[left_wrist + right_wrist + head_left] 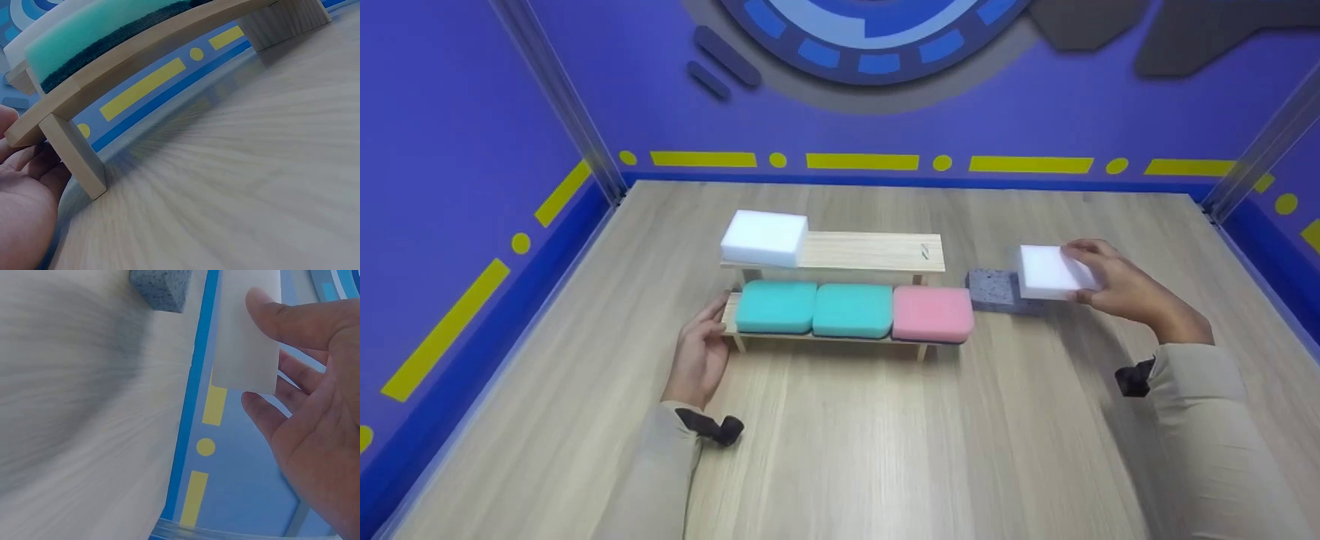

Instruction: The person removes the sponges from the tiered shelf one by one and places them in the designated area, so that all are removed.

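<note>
While the left hand (697, 360) apparently grips the lower wooden shelf (730, 309), fingers (44, 164) partly hidden, the right hand (1125, 286) pinches a white block (1046, 271) above the surface (847, 435), near speckled gray block (991, 291), right of pink sponge (933, 312).

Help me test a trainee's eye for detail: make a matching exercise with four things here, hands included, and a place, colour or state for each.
Things:
1. left hand
2. right hand
3. pink sponge
4. speckled block

Descriptions:
A. holding a white block
B. grey
C. gripping the end of the front shelf
D. beside a turquoise sponge

Pairs: 1-C, 2-A, 3-D, 4-B
</note>
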